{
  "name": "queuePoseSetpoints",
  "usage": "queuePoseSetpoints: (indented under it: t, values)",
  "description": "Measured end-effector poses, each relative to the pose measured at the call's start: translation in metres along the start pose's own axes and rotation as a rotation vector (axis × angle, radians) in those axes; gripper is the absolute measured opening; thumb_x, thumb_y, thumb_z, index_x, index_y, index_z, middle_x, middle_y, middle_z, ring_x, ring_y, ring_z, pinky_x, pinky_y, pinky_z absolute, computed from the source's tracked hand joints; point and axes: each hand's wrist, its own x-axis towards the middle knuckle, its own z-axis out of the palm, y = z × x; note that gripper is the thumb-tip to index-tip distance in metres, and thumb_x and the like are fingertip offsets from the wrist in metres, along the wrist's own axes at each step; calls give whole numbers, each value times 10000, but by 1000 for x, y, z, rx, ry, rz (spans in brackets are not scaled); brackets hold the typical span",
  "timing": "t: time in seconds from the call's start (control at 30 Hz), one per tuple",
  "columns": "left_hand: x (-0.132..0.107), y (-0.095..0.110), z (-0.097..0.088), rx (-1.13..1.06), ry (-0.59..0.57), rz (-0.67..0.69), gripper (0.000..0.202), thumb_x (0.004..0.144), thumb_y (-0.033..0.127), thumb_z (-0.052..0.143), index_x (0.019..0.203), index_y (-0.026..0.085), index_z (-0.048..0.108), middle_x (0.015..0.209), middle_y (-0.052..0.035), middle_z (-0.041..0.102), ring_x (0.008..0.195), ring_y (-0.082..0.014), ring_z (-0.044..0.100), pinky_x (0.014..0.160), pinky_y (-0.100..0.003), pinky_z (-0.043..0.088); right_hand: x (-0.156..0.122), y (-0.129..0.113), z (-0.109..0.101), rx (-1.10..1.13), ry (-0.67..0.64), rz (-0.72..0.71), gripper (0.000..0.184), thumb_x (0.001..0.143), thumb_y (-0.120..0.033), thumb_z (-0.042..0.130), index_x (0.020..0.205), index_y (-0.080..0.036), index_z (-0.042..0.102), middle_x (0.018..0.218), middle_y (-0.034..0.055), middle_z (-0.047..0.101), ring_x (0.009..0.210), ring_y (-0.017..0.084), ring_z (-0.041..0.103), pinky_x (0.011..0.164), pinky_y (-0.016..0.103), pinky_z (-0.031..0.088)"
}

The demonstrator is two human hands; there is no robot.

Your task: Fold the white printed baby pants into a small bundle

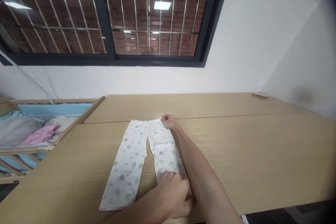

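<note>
A pair of white baby trousers (139, 161) with a small green print lies flat on a light wooden table (236, 147), legs toward me. My right hand (169, 121) reaches across from the lower right, its fingers closed on the far right corner of the waistband. My left hand (173, 192) sits on the cuff end of the right-hand trouser leg, gathering the fabric. That cuff is hidden under my fingers. The other leg lies flat and untouched.
A wooden baby cot (56, 101) with blue padding stands beyond the table's left side, holding grey bedding and a pink garment (39, 135). A seam crosses the tabletop. A small pale strip (260, 95) lies on the far edge, below a dark-framed window (110, 56).
</note>
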Motion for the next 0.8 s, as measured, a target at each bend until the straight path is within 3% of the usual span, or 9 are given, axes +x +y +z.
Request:
queuePoseSetpoints:
  t: [0.1, 0.27, 0.37, 0.47, 0.63, 0.8]
  values:
    - [11, 9, 8, -1, -43, -75, 324, 810, 440, 602, 936, 166, 720, 909, -210, 725, 877, -389, 699, 775, -492, 524, -1, -2, -1, -2, -18, 12, 99, 789, -215, 700, 827, -170, 620, 616, -55, 581, 543, 89, 536, 514, 174, 439]
    - [15, 9, 9, 25, -83, -88, 307, 816, 296, 567, 1000, 119, 739, 975, -245, 717, 942, -405, 688, 791, -506, 520, -2, -3, -2, 10, -36, 38, 104, 798, -165, 688, 861, -172, 604, 632, -60, 583, 522, 81, 542, 513, 175, 437]
    - [10, 4, 5, 1, -63, -86, 296, 834, 261, 524, 990, 141, 745, 960, -232, 723, 918, -376, 690, 747, -463, 512, -3, -4, -1, 20, -24, 54, 130, 785, -140, 698, 859, -174, 597, 645, -55, 593, 507, 86, 546, 518, 193, 446]
    - [3, -3, -1, -56, -6, -92, 286, 885, 286, 469, 856, 199, 739, 886, -181, 736, 835, -325, 692, 743, -434, 490, -5, -8, -1, 30, -9, 72, 158, 770, -123, 700, 866, -178, 587, 637, -56, 592, 502, 94, 549, 515, 202, 448]
    - [-28, -16, -11, -397, 147, -176, 338, 944, 391, 452, 730, 227, 656, 746, -65, 724, 683, -217, 652, 638, -325, 440, -6, -25, -5, 41, 1, 115, 219, 753, -146, 701, 931, -179, 577, 655, -37, 618, 578, 128, 606, 513, 205, 461]
    - [-81, -31, -15, -747, 346, -225, 422, 959, 487, 437, 685, 216, 608, 705, -26, 715, 626, -163, 609, 584, -274, 407, 5, -68, 2, 32, 14, 122, 287, 747, -169, 702, 999, -159, 566, 761, 19, 661, 658, 144, 635, 567, 219, 481]
